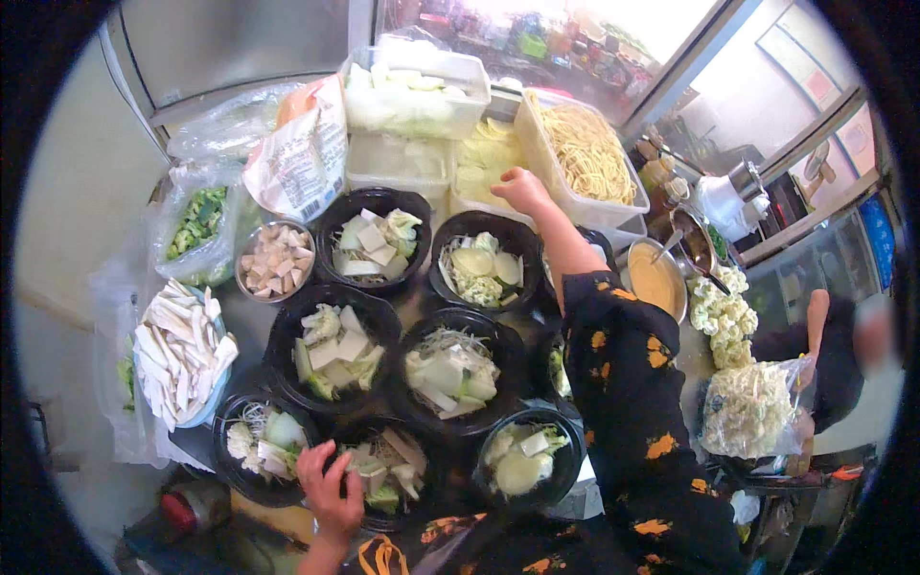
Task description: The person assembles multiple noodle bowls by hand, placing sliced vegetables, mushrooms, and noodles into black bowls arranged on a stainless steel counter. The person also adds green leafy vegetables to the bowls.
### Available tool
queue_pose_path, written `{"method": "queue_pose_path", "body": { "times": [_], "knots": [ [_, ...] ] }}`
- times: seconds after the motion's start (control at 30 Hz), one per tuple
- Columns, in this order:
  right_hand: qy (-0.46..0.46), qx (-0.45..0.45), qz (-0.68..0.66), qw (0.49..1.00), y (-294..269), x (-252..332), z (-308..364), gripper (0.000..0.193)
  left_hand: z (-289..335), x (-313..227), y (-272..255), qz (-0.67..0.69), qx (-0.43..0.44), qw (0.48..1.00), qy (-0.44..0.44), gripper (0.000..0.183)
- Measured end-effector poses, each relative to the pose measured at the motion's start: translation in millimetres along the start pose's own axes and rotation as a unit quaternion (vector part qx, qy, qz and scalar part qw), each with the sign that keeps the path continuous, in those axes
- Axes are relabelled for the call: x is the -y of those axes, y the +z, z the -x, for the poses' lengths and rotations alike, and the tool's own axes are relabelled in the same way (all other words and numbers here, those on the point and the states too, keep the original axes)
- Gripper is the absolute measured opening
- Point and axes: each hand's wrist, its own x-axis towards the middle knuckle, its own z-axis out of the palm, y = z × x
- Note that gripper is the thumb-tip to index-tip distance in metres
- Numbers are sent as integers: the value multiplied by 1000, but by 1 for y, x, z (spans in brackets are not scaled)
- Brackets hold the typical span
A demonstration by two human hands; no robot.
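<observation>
My right hand (523, 191) reaches far across the table to the tub of pale yellow slices (489, 158). Its fingers are drawn together, and whatever they may hold is hidden. Low over the near edge, my left hand (332, 487) has its fingers apart and holds nothing visible. It hovers between the near-left black bowl (230, 470) and the black bowl (422, 508) beside it. Several black bowls, among them one at the back (426, 206) and one in the middle (402, 407), hold tofu pieces, cauliflower, pale slices and sprouts.
A tub of noodles (592, 153) stands back right, near a pan of tan sauce (656, 283). At left are white strips (182, 355), a metal bowl of cubes (276, 261) and bagged green vegetables (198, 222). Another person (824, 355) at right touches a clear bag (752, 410).
</observation>
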Motion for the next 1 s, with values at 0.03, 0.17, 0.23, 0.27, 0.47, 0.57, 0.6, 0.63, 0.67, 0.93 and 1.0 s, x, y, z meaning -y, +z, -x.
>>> {"method": "queue_pose_path", "body": {
  "times": [0.03, 0.17, 0.23, 0.27, 0.47, 0.57, 0.6, 0.63, 0.67, 0.93, 1.0],
  "knots": [
    [9, 10, 29, 999, 7, 7, -8, 65, 7, 1, -1, -13, -5, 1000, -9, 31],
    [116, 73, 108, 985, 34, 20, -46, 105, 17, 4, 7, -56, -17, 998, -23, 31],
    [180, 123, 117, 969, 51, 38, -48, 116, 19, 5, 5, -80, -19, 996, -32, 31],
    [196, 119, 99, 968, 57, 46, -50, 113, 18, 5, 4, -88, -25, 995, -38, 31],
    [162, 169, 144, 962, 68, 5, -85, 72, 12, -2, 10, -94, -15, 994, -59, 31],
    [116, 255, 178, 943, 64, -14, -96, 62, 16, 6, 12, -94, -4, 995, -39, 32],
    [95, 311, 179, 929, 63, -11, -96, 66, 16, 4, 11, -97, 5, 994, -41, 32],
    [118, 279, 185, 935, 66, -7, -93, 63, 15, 2, 9, -99, 13, 994, -42, 33],
    [140, 246, 191, 940, 74, -1, -87, 59, 15, 1, 8, -102, 21, 994, -43, 33],
    [78, 179, 214, 957, 63, -3, -80, 38, 13, -1, 9, -87, 23, 995, -51, 32],
    [42, 122, 141, 982, 52, -13, -74, 34, 12, 1, 9, -88, 24, 995, -45, 32]
  ]
}}
